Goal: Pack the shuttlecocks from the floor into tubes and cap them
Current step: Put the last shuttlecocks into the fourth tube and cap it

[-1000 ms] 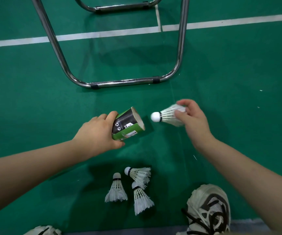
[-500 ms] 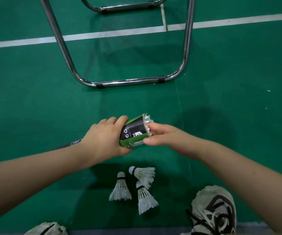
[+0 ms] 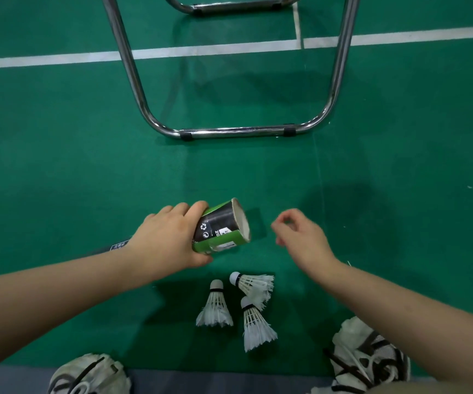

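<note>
Nearest, at the bottom edge, sit two white trainers with black laces, the left shoe (image 3: pixel 90 375) at 7 o'clock and the right shoe (image 3: pixel 369 356) at 5 o'clock; between and just beyond them three white feather shuttlecocks lie on the green court floor (image 3: pixel 87 166) in a tight cluster; the left shuttlecock (image 3: pixel 215 307) points its cork to 12 o'clock, skirt spread toward the viewer; the lower shuttlecock (image 3: pixel 256 327) lies likewise, with its cork touching the feathers of the upper shuttlecock (image 3: pixel 253 284), which lies on its side, cork to 9 o'clock; each has a round white cork with a dark band and slightly frayed feathers; beyond them, at 12 o'clock of the cluster, the left hand (image 3: pixel 169 237) is wrapped round a shuttlecock tube (image 3: pixel 223 226), held off the floor; the tube is black and green cardboard with white recycling marks and a white label; its uncapped mouth faces 3 o'clock and shows a pale inner wall, but what lies inside cannot be made out; the right hand (image 3: pixel 303 237) hovers just at 3 o'clock of that mouth, apart from it, fingers loosely curled and holding nothing; farther off, at 12 o'clock, stands a chrome chair frame (image 3: pixel 238 132); past it runs a white court line (image 3: pixel 201 51).
</note>
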Demonstrator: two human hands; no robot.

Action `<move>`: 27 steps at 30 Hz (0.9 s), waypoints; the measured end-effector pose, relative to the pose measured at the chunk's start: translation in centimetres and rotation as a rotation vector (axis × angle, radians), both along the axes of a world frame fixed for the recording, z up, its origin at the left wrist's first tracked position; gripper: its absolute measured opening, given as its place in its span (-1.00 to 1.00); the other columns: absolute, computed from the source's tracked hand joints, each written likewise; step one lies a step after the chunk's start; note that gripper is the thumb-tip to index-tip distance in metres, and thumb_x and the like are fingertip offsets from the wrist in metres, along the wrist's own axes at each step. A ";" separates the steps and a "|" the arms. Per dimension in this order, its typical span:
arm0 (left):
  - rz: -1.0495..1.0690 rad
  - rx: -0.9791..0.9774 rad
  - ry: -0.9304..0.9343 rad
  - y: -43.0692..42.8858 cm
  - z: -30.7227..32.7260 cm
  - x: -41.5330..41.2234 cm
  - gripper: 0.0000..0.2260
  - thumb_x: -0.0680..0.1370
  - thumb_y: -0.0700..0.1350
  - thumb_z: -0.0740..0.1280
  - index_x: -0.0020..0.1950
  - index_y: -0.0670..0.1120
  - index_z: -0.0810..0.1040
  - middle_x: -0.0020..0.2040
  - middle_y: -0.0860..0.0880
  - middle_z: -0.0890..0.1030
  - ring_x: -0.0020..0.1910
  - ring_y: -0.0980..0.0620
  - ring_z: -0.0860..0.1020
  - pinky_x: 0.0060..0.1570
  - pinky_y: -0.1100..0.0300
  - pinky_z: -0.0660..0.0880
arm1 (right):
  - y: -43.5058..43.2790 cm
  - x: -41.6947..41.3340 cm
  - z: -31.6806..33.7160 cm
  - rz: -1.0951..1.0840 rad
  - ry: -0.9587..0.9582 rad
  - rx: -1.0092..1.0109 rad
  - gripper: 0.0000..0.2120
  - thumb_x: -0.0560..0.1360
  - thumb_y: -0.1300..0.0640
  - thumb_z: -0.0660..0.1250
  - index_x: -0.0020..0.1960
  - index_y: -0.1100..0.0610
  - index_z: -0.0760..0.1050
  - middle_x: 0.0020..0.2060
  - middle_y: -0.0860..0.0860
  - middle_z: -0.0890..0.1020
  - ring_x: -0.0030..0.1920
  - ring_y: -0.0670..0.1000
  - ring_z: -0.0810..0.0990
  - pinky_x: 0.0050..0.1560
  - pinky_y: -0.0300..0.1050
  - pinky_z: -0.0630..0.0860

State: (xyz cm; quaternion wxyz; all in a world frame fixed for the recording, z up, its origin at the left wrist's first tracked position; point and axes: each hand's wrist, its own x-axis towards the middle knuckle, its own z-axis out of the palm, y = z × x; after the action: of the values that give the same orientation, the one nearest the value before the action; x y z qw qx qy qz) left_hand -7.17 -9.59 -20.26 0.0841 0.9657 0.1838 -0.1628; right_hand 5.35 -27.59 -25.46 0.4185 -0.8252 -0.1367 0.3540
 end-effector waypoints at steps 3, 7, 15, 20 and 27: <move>0.016 0.017 0.040 0.3 -0.4 -1.0 -0.25 0.33 0.27 0.37 0.40 0.04 0.17 0.15 -0.01 0.47 0.13 -0.05 0.46 0.08 0.09 0.42 | -1.1 -1.3 -2.1 0.378 0.138 -0.398 -0.81 0.51 -0.08 0.20 0.10 -0.09 0.42 -0.31 -0.05 0.62 -0.22 0.02 0.60 -0.15 -0.17 0.49; 0.037 0.004 0.037 0.2 -0.6 -1.8 -0.25 0.33 0.27 0.38 0.40 0.04 0.17 0.15 -0.01 0.47 0.13 -0.05 0.46 0.08 0.10 0.42 | -1.2 -2.4 -2.0 0.457 0.458 -0.441 -0.62 0.56 -0.16 0.13 0.35 -0.13 0.32 0.02 0.04 0.60 -0.02 -0.01 0.57 -0.01 -0.17 0.46; 0.020 0.007 0.059 0.0 -0.8 -2.6 -0.24 0.33 0.27 0.38 0.40 0.03 0.16 0.16 -0.02 0.47 0.14 -0.07 0.46 0.09 0.07 0.44 | -1.8 -2.2 -3.2 -0.051 0.814 -0.198 -0.75 0.53 0.10 0.27 0.18 0.14 0.50 0.08 0.03 0.58 -0.01 -0.05 0.52 0.00 -0.10 0.42; 0.018 -0.006 0.052 -0.4 -0.7 -2.8 -0.27 0.33 0.26 0.38 0.38 0.03 0.19 0.13 -0.01 0.48 0.10 -0.05 0.46 0.04 0.09 0.43 | -1.4 -0.2 -1.0 -0.194 0.399 0.050 -0.86 0.50 0.18 0.29 -0.06 0.09 0.63 -0.16 -0.04 0.65 -0.19 -0.11 0.54 -0.18 -0.28 0.38; -0.020 -0.023 0.029 -1.4 0.0 -2.4 -0.30 0.32 0.26 0.38 0.35 0.03 0.21 0.08 0.00 0.48 0.05 -0.05 0.46 -0.01 0.09 0.44 | -1.3 0.1 5.0 -0.145 0.097 0.315 -0.73 0.46 0.31 0.24 -0.25 0.06 0.64 -0.27 -0.06 0.67 -0.25 -0.21 0.57 -0.21 -0.44 0.45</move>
State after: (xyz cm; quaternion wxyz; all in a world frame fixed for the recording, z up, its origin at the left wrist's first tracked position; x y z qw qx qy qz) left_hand -9.61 -11.01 -20.25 0.0907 0.9641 0.1733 -0.1798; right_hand 5.49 -28.90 -20.44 0.5729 -0.7392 -0.1101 0.3363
